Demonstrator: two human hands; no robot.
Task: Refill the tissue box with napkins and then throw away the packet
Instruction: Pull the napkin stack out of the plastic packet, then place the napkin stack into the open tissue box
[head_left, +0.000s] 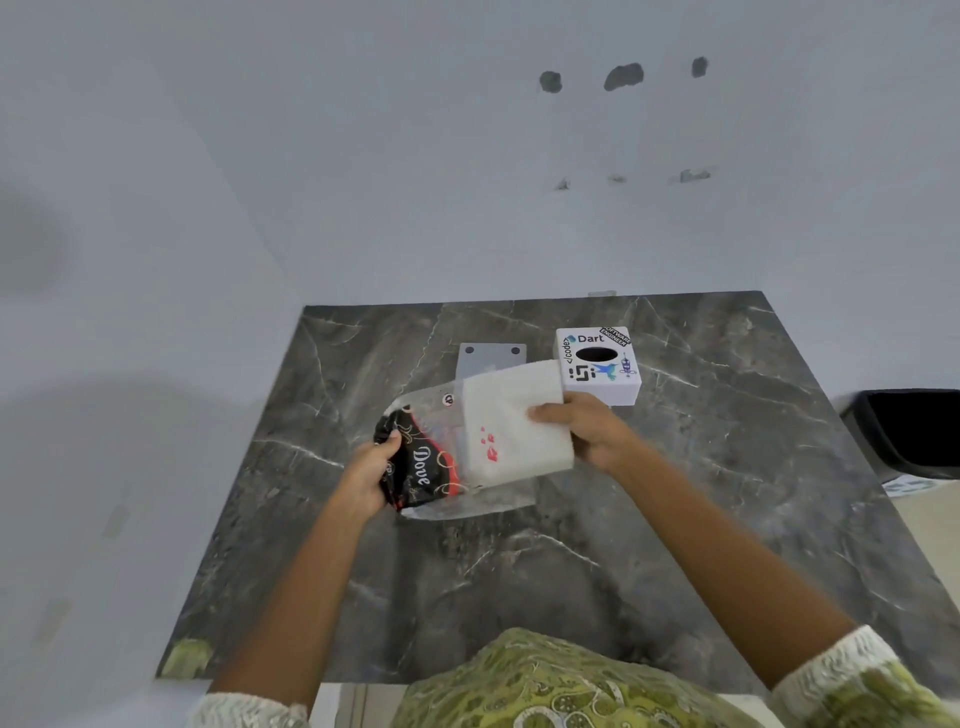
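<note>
A white stack of napkins with small red marks is half out of a plastic packet that is clear at one end and black with "Dove" lettering at the other. My left hand grips the black end of the packet. My right hand holds the right edge of the napkin stack. Just behind the stack stands the white tissue box, covered in stickers, with a dark oval slot on top. Left of the box a grey flat plate with two holes lies on the table, partly hidden by the napkins.
Everything sits on a dark marble-patterned table pushed against a pale wall. A black bin stands on the floor past the table's right edge. My green patterned clothing fills the bottom of the view.
</note>
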